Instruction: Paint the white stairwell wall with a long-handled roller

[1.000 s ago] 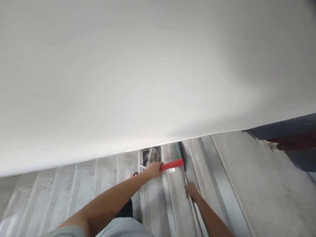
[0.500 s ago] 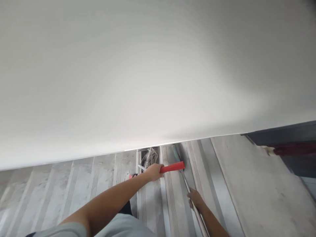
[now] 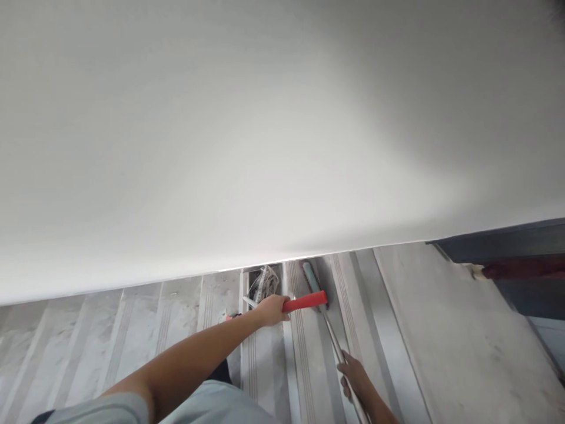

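My left hand (image 3: 272, 310) is closed around a red tube-shaped handle (image 3: 311, 301), which points to the right. Just beyond that hand sits a dark box-like holder (image 3: 252, 278) with a tangle of greyish scraps (image 3: 267, 281) in it. A thin white rod (image 3: 249, 301) shows beside my knuckles. Lower right, my right hand (image 3: 354, 375) grips a long metal pole (image 3: 334, 338) that slants up to the left. Past the red handle lies a narrow grey-green head (image 3: 310, 277) with dark edges, seemingly on the pole; the red handle hides the join.
Grey steps (image 3: 296, 359) with grooved edges run beneath me. A large smooth white surface (image 3: 265, 165) fills the upper view. At right are a pale slab (image 3: 459, 330), a dark panel (image 3: 507, 241) and a dark red bar (image 3: 525, 269). Something small and pinkish (image 3: 230, 317) lies near my left forearm.
More of the grey-green head now shows below the white edge. My right hand and the pole have shifted slightly down. My left hand keeps its hold on the red handle.
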### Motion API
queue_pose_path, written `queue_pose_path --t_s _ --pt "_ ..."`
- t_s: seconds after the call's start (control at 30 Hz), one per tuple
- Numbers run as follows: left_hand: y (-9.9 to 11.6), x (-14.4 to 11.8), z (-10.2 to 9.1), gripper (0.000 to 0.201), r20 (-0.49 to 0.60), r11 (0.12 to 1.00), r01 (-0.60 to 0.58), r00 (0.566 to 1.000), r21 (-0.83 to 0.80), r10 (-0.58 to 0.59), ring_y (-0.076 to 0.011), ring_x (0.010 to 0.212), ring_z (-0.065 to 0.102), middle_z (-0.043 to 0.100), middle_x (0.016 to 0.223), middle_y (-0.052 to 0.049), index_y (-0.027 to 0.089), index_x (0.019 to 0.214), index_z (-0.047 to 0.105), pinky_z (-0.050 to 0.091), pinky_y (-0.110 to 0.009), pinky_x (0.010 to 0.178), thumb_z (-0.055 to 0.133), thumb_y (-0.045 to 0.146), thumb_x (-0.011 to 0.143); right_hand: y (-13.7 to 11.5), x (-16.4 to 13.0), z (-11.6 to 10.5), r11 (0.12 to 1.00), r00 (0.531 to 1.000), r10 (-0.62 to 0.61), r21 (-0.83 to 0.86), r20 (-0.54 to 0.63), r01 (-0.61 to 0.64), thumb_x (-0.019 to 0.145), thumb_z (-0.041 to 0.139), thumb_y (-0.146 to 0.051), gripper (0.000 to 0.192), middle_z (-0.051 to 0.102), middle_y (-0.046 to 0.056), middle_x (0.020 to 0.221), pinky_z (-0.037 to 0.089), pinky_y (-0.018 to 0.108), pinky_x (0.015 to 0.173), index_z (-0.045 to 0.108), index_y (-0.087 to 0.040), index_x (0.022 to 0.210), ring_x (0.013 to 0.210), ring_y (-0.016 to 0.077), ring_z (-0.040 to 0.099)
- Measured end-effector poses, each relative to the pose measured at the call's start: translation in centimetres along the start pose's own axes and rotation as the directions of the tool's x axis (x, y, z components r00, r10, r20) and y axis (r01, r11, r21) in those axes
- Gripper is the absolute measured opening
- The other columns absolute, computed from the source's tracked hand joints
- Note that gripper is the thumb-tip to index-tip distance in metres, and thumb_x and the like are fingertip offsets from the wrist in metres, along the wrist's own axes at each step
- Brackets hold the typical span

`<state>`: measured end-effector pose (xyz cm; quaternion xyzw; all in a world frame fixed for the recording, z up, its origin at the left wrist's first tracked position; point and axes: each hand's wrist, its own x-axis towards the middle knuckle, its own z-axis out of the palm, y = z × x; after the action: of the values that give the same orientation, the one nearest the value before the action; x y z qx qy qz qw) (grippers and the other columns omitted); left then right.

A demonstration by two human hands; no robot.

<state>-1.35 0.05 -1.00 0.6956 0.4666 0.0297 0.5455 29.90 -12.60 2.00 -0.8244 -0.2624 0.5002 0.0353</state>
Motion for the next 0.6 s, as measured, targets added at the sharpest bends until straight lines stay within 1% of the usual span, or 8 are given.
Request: queue_pose_path --t_s 0.1,0.2,0.27,0.33,0.4,0.47,0.53,0.6 --pt "0.0 0.2 0.0 0.033 0.005 1.0 -0.003 1.0 -0.001 0.003 -0.0294 0.091 0.067 0.072 0.092 -0.007 0.022 0.098 0.067 0.049 -0.032 0.074 0.068 0.035 0.068 0.6 0.6 -0.7 1.0 0.996 0.017 0.006 -0.084 -0.016 0.07 0.048 -0.029 0.031 0.044 -0.006 0.035 0.025 0.02 0.029 0.053 -0.013 0.096 0.028 0.0131 0.04" --pt "0.0 0.3 0.0 0.033 0.003 1.0 -0.004 1.0 -0.004 0.004 -0.0299 0.091 0.067 0.072 0.093 -0.008 0.022 0.097 0.068 0.049 -0.033 0.075 0.069 0.035 0.067 -2.1 2.7 1.8 1.0 0.993 0.009 -0.007 -0.117 -0.01 0.066 0.049 -0.019 0.018 0.037 -0.008 0.035 0.026 0.019 0.03 0.053 -0.013 0.083 0.029 0.0102 0.038" --pt "-0.1 0.2 0.0 0.035 0.002 1.0 -0.004 1.0 -0.006 0.004 -0.03 0.093 0.067 0.072 0.095 -0.008 0.022 0.1 0.067 0.049 -0.033 0.075 0.069 0.035 0.068 -3.1 2.8 3.9 1.0 0.997 0.025 -0.003 -0.074 -0.025 0.063 0.05 -0.014 0.033 0.038 -0.009 0.04 0.027 0.019 0.03 0.055 -0.008 0.095 0.03 0.0088 0.037" --pt "-0.1 0.1 0.0 0.036 0.005 1.0 -0.003 1.0 -0.008 0.003 -0.0298 0.093 0.067 0.072 0.096 -0.008 0.022 0.102 0.067 0.049 -0.033 0.075 0.068 0.035 0.069 -2.3 1.2 4.8 0.999 0.999 0.035 -0.016 0.017 -0.034 0.062 0.051 -0.014 0.059 0.043 -0.009 0.046 0.029 0.019 0.03 0.049 -0.003 0.12 0.032 0.0088 0.038" --pt "0.0 0.0 0.0 0.036 0.008 1.0 -0.005 1.0 -0.009 0.005 -0.0295 0.092 0.067 0.072 0.095 -0.009 0.021 0.103 0.067 0.049 -0.032 0.074 0.067 0.035 0.069 0.2 -1.4 4.2 0.997 0.994 0.028 -0.068 0.109 -0.02 0.062 0.05 -0.017 0.078 0.047 -0.008 0.048 0.031 0.019 0.031 0.036 -0.004 0.138 0.034 0.0103 0.041" --pt "0.1 0.0 -0.1 0.035 0.012 1.0 -0.008 1.0 -0.01 0.008 -0.029 0.091 0.068 0.072 0.092 -0.009 0.021 0.101 0.067 0.048 -0.032 0.073 0.068 0.034 0.069 3.0 -3.8 2.5 0.991 0.99 0.02 -0.132 0.139 -0.002 0.062 0.05 -0.02 0.085 0.047 -0.007 0.046 0.032 0.019 0.033 0.031 -0.005 0.144 0.036 0.011 0.043" --pt "0.1 0.0 -0.1 0.036 0.018 1.0 -0.007 1.0 -0.015 0.007 -0.0284 0.091 0.067 0.072 0.092 -0.008 0.021 0.101 0.067 0.048 -0.031 0.073 0.069 0.035 0.068 4.5 -4.8 0.8 0.986 0.997 0.025 -0.168 0.073 -0.012 0.064 0.05 -0.021 0.086 0.046 -0.007 0.044 0.032 0.018 0.034 0.029 -0.003 0.145 0.036 0.0105 0.042" --pt "0.2 0.1 -0.2 0.037 0.023 1.0 -0.001 1.0 -0.021 0.002 -0.0282 0.092 0.067 0.072 0.093 -0.007 0.022 0.102 0.067 0.048 -0.031 0.074 0.07 0.035 0.068 4.1 -3.8 0.3 0.987 0.999 0.03 -0.159 -0.032 -0.035 0.066 0.05 -0.021 0.085 0.041 -0.009 0.042 0.032 0.018 0.034 0.028 -0.001 0.145 0.035 0.0105 0.04"
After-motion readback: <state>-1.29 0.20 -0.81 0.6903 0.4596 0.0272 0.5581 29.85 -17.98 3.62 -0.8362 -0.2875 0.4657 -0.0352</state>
